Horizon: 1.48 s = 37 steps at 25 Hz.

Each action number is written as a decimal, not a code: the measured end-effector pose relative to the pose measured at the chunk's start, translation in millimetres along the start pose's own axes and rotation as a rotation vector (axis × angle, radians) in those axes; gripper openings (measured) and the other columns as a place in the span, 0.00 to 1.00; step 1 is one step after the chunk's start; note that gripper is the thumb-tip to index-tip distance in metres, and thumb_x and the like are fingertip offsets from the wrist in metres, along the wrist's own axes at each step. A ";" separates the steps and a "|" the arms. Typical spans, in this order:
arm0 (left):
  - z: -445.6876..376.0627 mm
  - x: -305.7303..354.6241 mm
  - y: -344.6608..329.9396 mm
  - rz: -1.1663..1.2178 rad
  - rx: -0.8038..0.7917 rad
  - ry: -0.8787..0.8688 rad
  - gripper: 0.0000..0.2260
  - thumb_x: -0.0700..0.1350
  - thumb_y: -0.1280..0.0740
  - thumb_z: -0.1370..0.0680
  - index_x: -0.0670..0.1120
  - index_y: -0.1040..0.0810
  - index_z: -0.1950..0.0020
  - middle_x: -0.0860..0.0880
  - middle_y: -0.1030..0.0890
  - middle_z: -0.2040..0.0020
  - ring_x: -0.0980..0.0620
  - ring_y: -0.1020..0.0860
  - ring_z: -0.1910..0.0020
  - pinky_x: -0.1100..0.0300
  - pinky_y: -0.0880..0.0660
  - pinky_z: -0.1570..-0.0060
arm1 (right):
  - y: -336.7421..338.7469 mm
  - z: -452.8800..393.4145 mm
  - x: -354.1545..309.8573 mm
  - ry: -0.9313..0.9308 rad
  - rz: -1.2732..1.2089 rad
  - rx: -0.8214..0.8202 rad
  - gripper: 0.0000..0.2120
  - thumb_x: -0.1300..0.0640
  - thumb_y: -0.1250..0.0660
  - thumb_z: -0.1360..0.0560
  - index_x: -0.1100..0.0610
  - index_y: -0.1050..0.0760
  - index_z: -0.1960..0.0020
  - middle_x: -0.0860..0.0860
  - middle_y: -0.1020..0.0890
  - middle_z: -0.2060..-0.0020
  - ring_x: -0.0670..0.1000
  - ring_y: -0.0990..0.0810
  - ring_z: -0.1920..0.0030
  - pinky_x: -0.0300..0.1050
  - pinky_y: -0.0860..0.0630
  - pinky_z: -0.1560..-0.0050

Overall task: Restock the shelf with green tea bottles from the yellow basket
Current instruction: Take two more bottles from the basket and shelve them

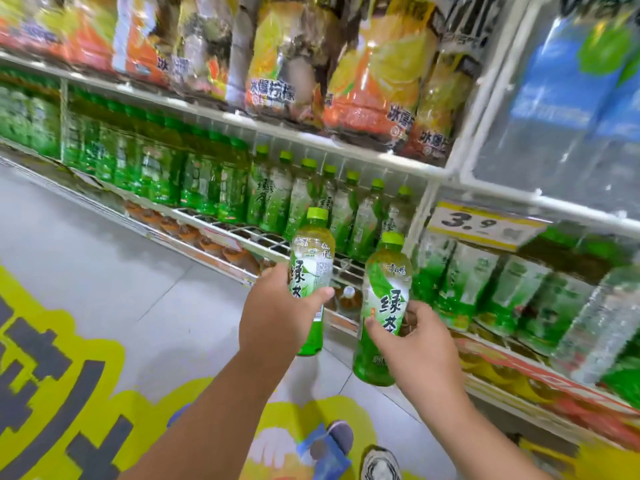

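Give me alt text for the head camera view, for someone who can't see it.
Each hand, left hand and right hand, holds a green tea bottle before a wire shelf of matching bottles.

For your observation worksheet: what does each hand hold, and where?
Left hand grips one green tea bottle mid-label; right hand grips another bottle at its lower label.

White wire shelf (221,216): a row of green tea bottles (346,209) with light-green caps stands upright at its rear; the front wire grid is bare. Further left on the same shelf, darker green bottles (152,168) stand packed together. Upper shelf (242,124) carries orange-and-yellow lemon tea bottles (367,74). Grey tiled floor (104,271) bears a yellow-and-black floor graphic (52,375).
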<state>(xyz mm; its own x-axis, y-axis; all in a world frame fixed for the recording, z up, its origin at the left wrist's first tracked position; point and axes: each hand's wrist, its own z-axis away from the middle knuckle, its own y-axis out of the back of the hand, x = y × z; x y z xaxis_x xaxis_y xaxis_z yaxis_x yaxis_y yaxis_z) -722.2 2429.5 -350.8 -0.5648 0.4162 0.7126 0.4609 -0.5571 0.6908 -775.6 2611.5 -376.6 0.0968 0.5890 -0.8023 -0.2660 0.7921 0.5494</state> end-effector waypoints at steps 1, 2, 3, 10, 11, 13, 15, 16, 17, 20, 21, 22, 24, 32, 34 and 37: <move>-13.9 0.0 0.6 0.002 0.000 0.007 0.15 0.57 0.23 0.31 0.54 0.19 0.48 0.55 0.20 0.54 0.55 0.23 0.52 0.59 0.30 0.54 | -8.5 -10.0 -6.9 0.000 0.008 -0.003 0.12 0.45 0.23 0.31 0.48 0.24 0.56 0.42 0.17 0.64 0.43 0.18 0.62 0.45 0.21 0.59; -28.9 -1.4 -0.1 0.000 -0.004 0.006 0.15 0.57 0.23 0.31 0.53 0.19 0.50 0.56 0.22 0.55 0.57 0.24 0.54 0.62 0.33 0.56 | -17.5 -20.9 -13.4 0.008 0.003 0.000 0.12 0.46 0.23 0.31 0.47 0.26 0.57 0.41 0.17 0.65 0.41 0.18 0.63 0.42 0.22 0.61; -42.7 -4.5 -1.1 -0.010 -0.015 0.008 0.14 0.57 0.23 0.31 0.53 0.19 0.52 0.57 0.22 0.58 0.60 0.25 0.57 0.65 0.34 0.59 | -26.6 -30.3 -18.0 0.013 0.011 0.003 0.12 0.47 0.23 0.31 0.46 0.27 0.59 0.41 0.18 0.65 0.40 0.19 0.63 0.41 0.23 0.62; -142.3 -30.5 -12.6 -0.072 -0.054 -0.026 0.36 0.68 0.27 0.34 0.45 0.22 0.36 0.45 0.17 0.42 0.44 0.19 0.44 0.55 0.24 0.49 | -91.9 -82.5 -35.6 -0.095 0.123 0.067 0.16 0.38 0.27 0.33 0.47 0.24 0.53 0.42 0.15 0.58 0.46 0.16 0.56 0.45 0.20 0.53; -152.6 -28.9 -15.1 -0.082 -0.070 -0.025 0.35 0.68 0.26 0.33 0.43 0.22 0.38 0.44 0.17 0.44 0.43 0.19 0.46 0.54 0.24 0.51 | -98.7 -87.9 -38.3 -0.117 0.133 0.070 0.17 0.37 0.28 0.33 0.47 0.23 0.52 0.42 0.15 0.59 0.45 0.16 0.57 0.43 0.20 0.55; -172.7 -23.0 -18.8 -0.095 -0.125 -0.033 0.32 0.65 0.24 0.33 0.42 0.21 0.41 0.44 0.16 0.49 0.43 0.18 0.49 0.55 0.25 0.56 | -110.2 -97.4 -43.5 -0.155 0.112 0.106 0.14 0.39 0.27 0.32 0.48 0.22 0.55 0.42 0.16 0.62 0.44 0.17 0.61 0.40 0.24 0.62; -189.9 -20.1 -24.2 -0.055 -0.194 -0.036 0.31 0.63 0.22 0.33 0.44 0.20 0.39 0.46 0.15 0.52 0.45 0.17 0.54 0.58 0.24 0.60 | -121.3 -108.5 -46.9 -0.195 0.099 0.144 0.17 0.38 0.27 0.33 0.49 0.22 0.53 0.43 0.16 0.62 0.45 0.17 0.62 0.40 0.24 0.63; -195.7 -19.8 -27.3 -0.029 -0.218 -0.040 0.31 0.62 0.22 0.33 0.45 0.21 0.37 0.47 0.16 0.52 0.46 0.18 0.55 0.59 0.25 0.60 | -124.9 -114.6 -48.4 -0.208 0.097 0.163 0.21 0.35 0.28 0.35 0.50 0.23 0.52 0.43 0.16 0.62 0.47 0.16 0.61 0.42 0.22 0.61; -201.2 -19.4 -31.4 -0.026 -0.230 -0.064 0.32 0.61 0.22 0.32 0.46 0.22 0.35 0.47 0.17 0.50 0.45 0.18 0.52 0.60 0.26 0.58 | -127.5 -121.2 -50.0 -0.224 0.096 0.188 0.24 0.33 0.30 0.37 0.50 0.24 0.51 0.44 0.16 0.61 0.49 0.16 0.61 0.45 0.20 0.59; -220.0 -26.1 -47.1 -0.046 -0.239 -0.142 0.37 0.62 0.24 0.30 0.43 0.27 0.28 0.43 0.19 0.37 0.43 0.20 0.41 0.62 0.29 0.52 | -135.2 -144.0 -51.2 -0.253 0.077 0.231 0.21 0.35 0.29 0.32 0.51 0.24 0.53 0.45 0.17 0.65 0.47 0.18 0.66 0.44 0.24 0.65; -225.6 -28.2 -52.1 -0.036 -0.252 -0.146 0.38 0.62 0.24 0.30 0.42 0.29 0.27 0.43 0.20 0.36 0.44 0.20 0.43 0.62 0.28 0.52 | -137.8 -152.1 -50.3 -0.242 0.063 0.244 0.19 0.37 0.28 0.31 0.52 0.24 0.53 0.46 0.18 0.66 0.46 0.18 0.67 0.43 0.25 0.67; -229.5 -29.3 -56.4 -0.047 -0.266 -0.149 0.39 0.61 0.24 0.29 0.41 0.30 0.26 0.43 0.21 0.35 0.46 0.21 0.46 0.61 0.28 0.52 | -140.5 -160.0 -47.9 -0.224 0.058 0.249 0.18 0.39 0.28 0.30 0.52 0.25 0.53 0.47 0.18 0.66 0.47 0.18 0.68 0.44 0.24 0.69; -235.8 -30.8 -63.4 -0.119 -0.274 -0.149 0.40 0.62 0.26 0.28 0.39 0.32 0.25 0.42 0.24 0.33 0.49 0.23 0.48 0.60 0.29 0.52 | -148.6 -174.6 -43.7 -0.187 0.083 0.236 0.18 0.40 0.27 0.29 0.51 0.26 0.49 0.48 0.18 0.61 0.49 0.18 0.65 0.47 0.22 0.69; -249.5 -25.0 -103.2 -0.418 -0.311 -0.222 0.37 0.66 0.31 0.26 0.37 0.31 0.31 0.40 0.26 0.37 0.44 0.23 0.40 0.54 0.26 0.38 | -171.6 -204.6 -30.2 -0.169 0.209 0.270 0.23 0.43 0.27 0.26 0.59 0.28 0.44 0.50 0.25 0.59 0.53 0.24 0.62 0.45 0.26 0.64; -249.0 -23.3 -106.1 -0.443 -0.305 -0.218 0.39 0.67 0.31 0.26 0.37 0.34 0.30 0.40 0.28 0.36 0.44 0.24 0.39 0.55 0.27 0.41 | -172.5 -210.9 -27.7 -0.178 0.201 0.258 0.23 0.42 0.27 0.26 0.59 0.28 0.44 0.50 0.24 0.58 0.55 0.20 0.58 0.47 0.22 0.62; -253.9 -25.5 -109.2 -0.384 -0.299 -0.174 0.40 0.64 0.27 0.28 0.39 0.35 0.28 0.41 0.27 0.33 0.42 0.22 0.38 0.53 0.24 0.44 | -173.0 -217.5 -26.4 -0.218 0.149 0.237 0.25 0.46 0.26 0.25 0.61 0.30 0.38 0.52 0.25 0.56 0.54 0.22 0.59 0.52 0.18 0.57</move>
<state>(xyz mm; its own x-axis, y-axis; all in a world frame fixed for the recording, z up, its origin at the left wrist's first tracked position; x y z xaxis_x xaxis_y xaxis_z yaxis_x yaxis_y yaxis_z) -931.9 2297.3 -475.6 -0.5211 0.7304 0.4415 0.0123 -0.5108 0.8596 -940.8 2424.1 -501.2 0.2830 0.7012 -0.6544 -0.0651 0.6947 0.7163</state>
